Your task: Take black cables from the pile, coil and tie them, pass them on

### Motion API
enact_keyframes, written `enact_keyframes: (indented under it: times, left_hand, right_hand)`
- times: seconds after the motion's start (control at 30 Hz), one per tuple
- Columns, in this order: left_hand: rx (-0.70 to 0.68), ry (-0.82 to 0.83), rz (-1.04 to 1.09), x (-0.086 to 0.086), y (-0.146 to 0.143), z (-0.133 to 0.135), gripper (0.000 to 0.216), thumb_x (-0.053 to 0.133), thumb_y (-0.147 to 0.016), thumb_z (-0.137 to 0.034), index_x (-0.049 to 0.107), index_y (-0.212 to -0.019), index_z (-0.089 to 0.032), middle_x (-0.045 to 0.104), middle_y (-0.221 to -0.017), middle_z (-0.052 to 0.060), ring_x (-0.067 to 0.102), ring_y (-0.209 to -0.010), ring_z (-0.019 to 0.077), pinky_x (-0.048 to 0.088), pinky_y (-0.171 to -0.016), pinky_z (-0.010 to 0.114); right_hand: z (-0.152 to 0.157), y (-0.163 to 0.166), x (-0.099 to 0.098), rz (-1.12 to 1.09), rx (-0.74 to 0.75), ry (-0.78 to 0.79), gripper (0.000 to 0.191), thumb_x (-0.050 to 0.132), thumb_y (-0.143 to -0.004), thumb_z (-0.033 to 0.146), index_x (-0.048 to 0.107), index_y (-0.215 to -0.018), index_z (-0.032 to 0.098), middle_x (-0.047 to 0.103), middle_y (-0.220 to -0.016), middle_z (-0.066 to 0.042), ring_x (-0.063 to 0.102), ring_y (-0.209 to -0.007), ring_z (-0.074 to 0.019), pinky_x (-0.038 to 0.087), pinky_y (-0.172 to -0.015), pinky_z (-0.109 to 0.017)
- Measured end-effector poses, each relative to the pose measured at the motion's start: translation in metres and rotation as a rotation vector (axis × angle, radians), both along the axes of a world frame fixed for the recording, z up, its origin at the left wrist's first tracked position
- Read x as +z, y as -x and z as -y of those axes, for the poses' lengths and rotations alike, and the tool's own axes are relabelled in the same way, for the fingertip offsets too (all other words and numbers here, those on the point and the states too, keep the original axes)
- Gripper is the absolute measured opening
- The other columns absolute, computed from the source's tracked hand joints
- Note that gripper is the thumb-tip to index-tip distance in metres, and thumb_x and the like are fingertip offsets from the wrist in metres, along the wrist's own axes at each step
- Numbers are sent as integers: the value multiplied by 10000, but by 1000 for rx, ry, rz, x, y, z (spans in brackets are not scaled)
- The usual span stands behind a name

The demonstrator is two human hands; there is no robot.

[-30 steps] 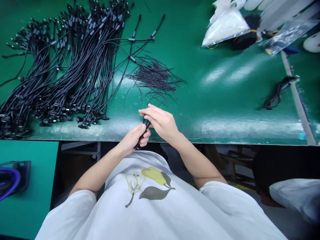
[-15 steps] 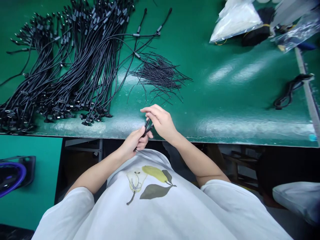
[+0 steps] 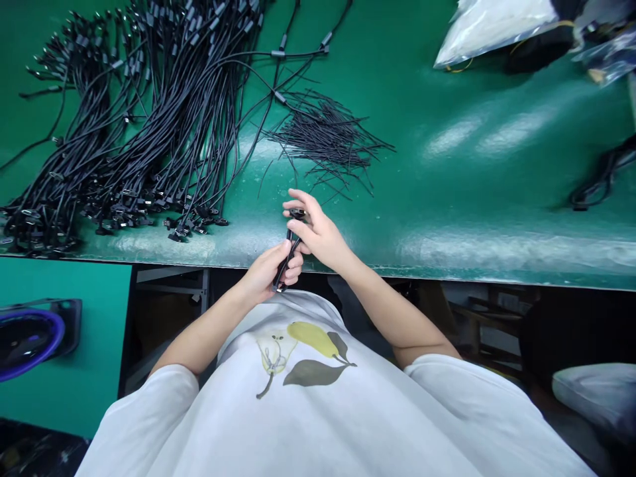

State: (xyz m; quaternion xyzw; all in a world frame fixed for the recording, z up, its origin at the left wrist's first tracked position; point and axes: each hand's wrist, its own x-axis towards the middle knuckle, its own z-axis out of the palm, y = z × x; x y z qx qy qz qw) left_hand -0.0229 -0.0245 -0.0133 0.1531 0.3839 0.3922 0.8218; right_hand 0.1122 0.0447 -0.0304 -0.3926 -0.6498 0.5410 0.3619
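Note:
A black cable [image 3: 281, 271], doubled into a short bundle, is held just over the front edge of the green table. My left hand [image 3: 263, 273] is wrapped around its lower part, and a small metal-tipped end pokes out below the fist. At the upper end, a dark connector [image 3: 297, 213] shows between the thumb and fingers of my right hand [image 3: 322, 237], which loosely grips there. Beyond my hands lies a loose pile of thin black ties [image 3: 330, 132]. To the left is a large heap of similar black cables [image 3: 163, 126] with grey sleeves and metal plugs.
Two single cables [image 3: 278, 73] cross beside the heap. At the back right lie a white plastic bag [image 3: 497, 30] and a dark bundle [image 3: 541, 50]. Another black cable [image 3: 599, 179] rests at the right edge. A purple-rimmed round object [image 3: 57, 331] stands on a lower green surface at left.
My right hand has shifted to the cable's upper end, its fingers opening a little so that the connector shows. The lower cable end now shows below my left hand. The view has shifted slightly.

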Motion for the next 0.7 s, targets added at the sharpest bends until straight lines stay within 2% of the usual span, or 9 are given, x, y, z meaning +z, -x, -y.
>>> enact_keyframes:
  times: [0.07, 0.13, 0.2, 0.3, 0.43, 0.5, 0.57, 0.63, 0.7]
  left_hand:
    - [-75, -6, -43, 0, 8, 2, 401, 680, -828, -472, 619, -975, -104, 454, -657, -38, 442, -500, 51, 361, -416, 137]
    - [-126, 8, -108, -1, 16, 7, 423, 724, -788, -470, 627, -983, -107, 532, -708, -9, 543, -582, 82, 448, -500, 170]
    - [-97, 17, -184, -4, 24, 14, 426, 779, -736, -447, 627, -959, -118, 622, -817, 38, 628, -704, 121, 511, -623, 210]
    - [-8, 16, -250, -6, 33, 26, 403, 816, -700, -419, 628, -899, -125, 673, -920, 80, 659, -789, 140, 518, -717, 229]
    - [-24, -53, -153, 0, 37, 39, 501, 854, -602, -497, 656, -867, -122, 669, -970, 97, 630, -815, 135, 494, -779, 237]
    - [-53, -91, -107, 4, 37, 45, 504, 892, -547, -463, 664, -844, -126, 662, -996, 99, 612, -833, 136, 474, -801, 240]
    - [-54, -99, -100, 5, 39, 51, 447, 903, -551, -414, 658, -795, -131, 660, -967, 90, 591, -792, 128, 456, -756, 233]
    - [-22, -97, -108, 3, 41, 57, 450, 889, -561, -456, 642, -756, -134, 653, -935, 88, 562, -744, 124, 433, -700, 233]
    - [-9, -112, -128, 1, 46, 61, 497, 855, -569, -542, 636, -756, -138, 636, -926, 92, 546, -750, 138, 414, -686, 241]
  right_hand:
    - [-2, -6, 0, -6, 48, 122, 421, 571, -870, 355, 524, -1261, 207, 662, -1064, -49, 632, -925, -165, 505, -837, -305]
    - [-3, -12, 0, 26, 92, 200, 307, 585, -854, 350, 605, -1112, 184, 671, -905, -24, 631, -772, -148, 508, -772, -300]
    - [-5, -19, 0, 7, 47, 208, 242, 589, -847, 336, 625, -1031, 183, 659, -831, -6, 622, -716, -140, 504, -746, -296]
    - [-4, -28, 2, -61, -47, 178, 235, 588, -852, 342, 614, -1037, 199, 656, -857, -6, 629, -754, -144, 504, -761, -295]
    - [2, -31, 1, -35, -19, 197, 225, 607, -839, 351, 620, -1006, 201, 620, -763, 12, 601, -703, -139, 482, -726, -286]
    - [7, -30, 0, -115, 0, 304, 253, 640, -811, 377, 611, -985, 195, 594, -725, 19, 580, -676, -133, 471, -710, -279]
    - [12, -31, 0, -247, 30, 469, 318, 697, -758, 416, 594, -962, 194, 577, -739, 19, 557, -659, -122, 460, -686, -269]
    - [16, -33, 1, -355, 68, 621, 384, 758, -693, 428, 582, -946, 198, 557, -748, 23, 533, -647, -112, 447, -665, -257]
    - [21, -37, 4, -396, 107, 701, 423, 809, -638, 395, 589, -943, 201, 545, -762, 23, 517, -657, -106, 432, -655, -244]
